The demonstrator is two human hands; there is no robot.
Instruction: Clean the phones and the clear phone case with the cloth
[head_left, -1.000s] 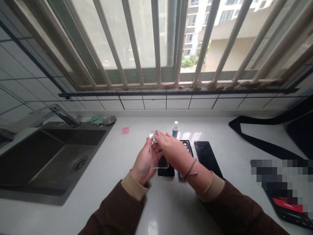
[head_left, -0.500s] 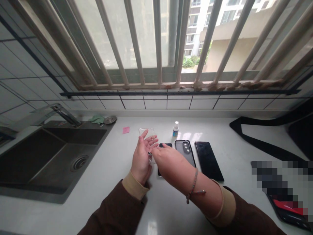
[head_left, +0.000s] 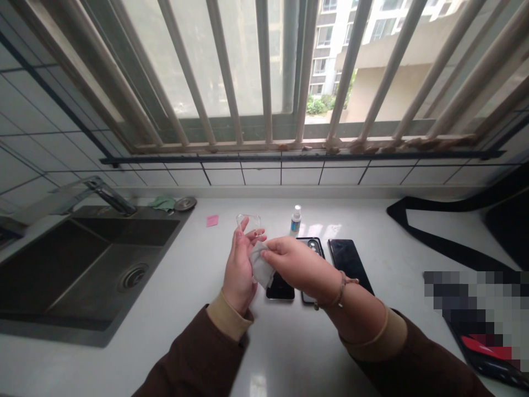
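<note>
My left hand (head_left: 238,267) is closed around a clear phone case (head_left: 248,215), whose upper end sticks out beyond the fingers. The hand hides much of the case's lower part. My right hand (head_left: 291,259) pinches a thin grey-white cloth (head_left: 262,270) between thumb and fingers. This cloth hangs over the left palm, against or just in front of the case; I cannot tell whether they touch. Below the hands lies a small black phone (head_left: 281,290), partly covered by the cloth. A dark-edged phone case (head_left: 308,240) with camera cutouts shows behind my right hand and wrist.
A larger black phone (head_left: 351,256) lies to the right. A small white-capped bottle (head_left: 296,221) stands at the back, and a pink slip (head_left: 212,220) lies left of it. The sink (head_left: 101,275) is at left; a black strap (head_left: 433,207) is at right.
The right hand has drawn back a little to the right and up from the left palm, and the cloth now shows spread below its fingers. The left hand keeps the clear case.
</note>
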